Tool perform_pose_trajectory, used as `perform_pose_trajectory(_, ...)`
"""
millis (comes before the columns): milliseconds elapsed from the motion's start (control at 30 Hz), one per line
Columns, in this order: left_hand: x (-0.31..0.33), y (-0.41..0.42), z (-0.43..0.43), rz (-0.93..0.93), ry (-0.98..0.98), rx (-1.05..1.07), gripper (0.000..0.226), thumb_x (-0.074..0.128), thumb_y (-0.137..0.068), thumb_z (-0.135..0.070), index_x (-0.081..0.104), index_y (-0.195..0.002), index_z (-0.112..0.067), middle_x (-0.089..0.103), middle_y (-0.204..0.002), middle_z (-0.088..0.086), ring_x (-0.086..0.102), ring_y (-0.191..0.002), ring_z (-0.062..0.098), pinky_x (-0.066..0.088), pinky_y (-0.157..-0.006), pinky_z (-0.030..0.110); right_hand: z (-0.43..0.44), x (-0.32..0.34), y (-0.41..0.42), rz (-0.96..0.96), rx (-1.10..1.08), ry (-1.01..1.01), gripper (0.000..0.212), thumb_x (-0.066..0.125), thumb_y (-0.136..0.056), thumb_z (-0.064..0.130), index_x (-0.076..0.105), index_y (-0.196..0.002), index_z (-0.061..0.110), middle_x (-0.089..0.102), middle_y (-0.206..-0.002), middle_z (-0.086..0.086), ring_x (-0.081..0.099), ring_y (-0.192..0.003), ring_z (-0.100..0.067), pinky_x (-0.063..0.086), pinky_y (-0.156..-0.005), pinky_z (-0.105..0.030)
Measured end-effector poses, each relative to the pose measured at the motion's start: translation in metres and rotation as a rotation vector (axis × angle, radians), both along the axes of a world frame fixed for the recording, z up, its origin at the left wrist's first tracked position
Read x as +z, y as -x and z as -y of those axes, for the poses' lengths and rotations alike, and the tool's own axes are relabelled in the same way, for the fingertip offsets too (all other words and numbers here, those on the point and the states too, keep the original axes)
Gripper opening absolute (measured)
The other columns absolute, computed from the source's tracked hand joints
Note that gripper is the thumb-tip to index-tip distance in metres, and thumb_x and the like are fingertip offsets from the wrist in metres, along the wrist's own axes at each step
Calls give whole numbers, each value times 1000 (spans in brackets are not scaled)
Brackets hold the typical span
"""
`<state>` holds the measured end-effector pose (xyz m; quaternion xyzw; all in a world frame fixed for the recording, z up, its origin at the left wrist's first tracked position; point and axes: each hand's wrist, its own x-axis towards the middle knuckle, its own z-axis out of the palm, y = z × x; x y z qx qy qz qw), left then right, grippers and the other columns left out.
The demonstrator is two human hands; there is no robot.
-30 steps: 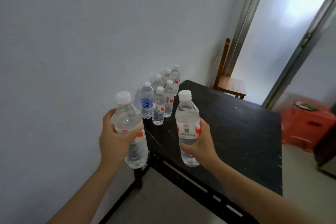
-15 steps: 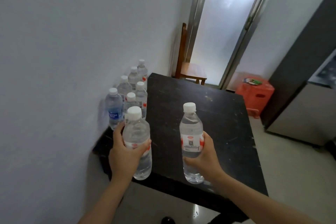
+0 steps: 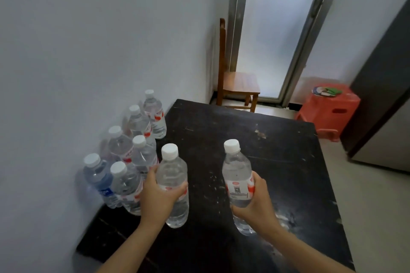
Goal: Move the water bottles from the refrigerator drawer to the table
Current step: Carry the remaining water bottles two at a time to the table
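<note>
Both held bottles have come forward from the near edge and now hang over the dark tabletop [image 3: 244, 135], and the left one has closed on the group by the wall. The left hand [image 3: 158, 197] wraps its fingers and thumb round the middle of the left bottle [image 3: 173, 175], which is upright and just beside the nearest of the standing bottles [image 3: 142, 155]. The right hand [image 3: 255, 206] grips the right bottle [image 3: 236, 170] low on its label, upright too and apart from the rest, over bare tabletop. Whether either base already touches the surface I cannot tell. Six bottles stand along the wall [image 3: 88, 51], one of them the blue-labelled bottle [image 3: 99, 177] at the near end, so the task looks well along, and the step in hand seems to be setting down this pair. To do it well, I would bring each bottle straight down and keep it vertical until the base sits flat before loosening the fingers. The left one needs the most care. Its hand lies against the crowded group, so a sideways nudge there could topple those tall, narrow bottles. It is safer to draw that hand back toward the body than to sweep it outward. The right bottle has room and can be slid in beside the left once that one stands.
</note>
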<state>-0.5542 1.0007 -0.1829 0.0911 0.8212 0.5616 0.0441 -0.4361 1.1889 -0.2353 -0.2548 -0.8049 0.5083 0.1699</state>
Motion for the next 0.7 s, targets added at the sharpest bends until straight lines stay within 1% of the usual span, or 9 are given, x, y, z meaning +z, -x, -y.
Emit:
perform_pose_trajectory(67,6,19,-23,6,5,6,66,83,-62,-20,47,-117,-17,54,-101,-8,53,-95,12,39,-81,27,-19,4,14,3,53,10,82,88,-52,24,36,-111,46,43,-111,14,51,-104,-8,51,-85,-25)
perform_pose_trajectory(100,8,32,-37,7,4,18,66,83,-62,-20,47,-117,-16,55,-102,-6,53,-97,13,39,-81,27,-32,4,26,2,81,16,82,88,-51,25,35,-110,48,42,-111,15,50,-104,-8,51,-86,-25)
perform_pose_trajectory(200,14,62,-65,-2,-19,53,68,83,-62,-14,43,-117,-16,50,-105,-7,49,-98,11,36,-83,24,-60,4,58,23,97,64,80,88,-46,30,39,-108,43,48,-112,8,55,-102,-10,53,-84,-27)
perform_pose_trajectory(300,11,91,-88,11,-39,121,74,81,-64,-9,38,-124,-14,47,-110,-5,44,-99,9,35,-87,24,-81,-1,94,36,73,80,74,85,-53,7,38,-99,41,51,-107,4,58,-97,-13,52,-76,-24)
perform_pose_trajectory(333,8,100,-94,22,-45,144,74,81,-64,-8,38,-124,-13,47,-112,-3,43,-100,10,35,-87,25,-85,-3,106,38,76,74,74,83,-55,3,37,-99,40,51,-107,5,58,-96,-12,52,-76,-24)
perform_pose_trajectory(400,2,123,-101,55,-46,176,74,80,-64,-8,38,-124,-11,49,-116,1,46,-102,13,35,-88,25,-92,-6,137,61,89,52,75,83,-57,5,34,-103,38,49,-109,4,56,-96,-9,50,-78,-23)
perform_pose_trajectory(500,-5,152,-105,95,-36,190,72,80,-65,-8,37,-124,-10,50,-123,6,48,-113,22,34,-89,26,-92,-11,184,94,125,31,78,83,-58,8,31,-109,35,49,-110,6,54,-94,-7,48,-78,-21)
perform_pose_trajectory(567,-7,164,-108,95,-25,191,70,79,-65,-6,38,-122,-11,50,-122,5,47,-110,19,33,-89,24,-88,-15,213,110,151,45,80,83,-59,9,29,-112,36,48,-113,6,53,-98,-7,46,-81,-21)
perform_pose_trajectory(700,-17,182,-110,112,-84,262,68,78,-64,-2,34,-111,-24,46,-110,-6,44,-102,9,34,-88,25,-78,-29,279,125,225,21,84,84,-57,12,27,-114,39,47,-121,4,50,-109,-10,46,-92,-29)
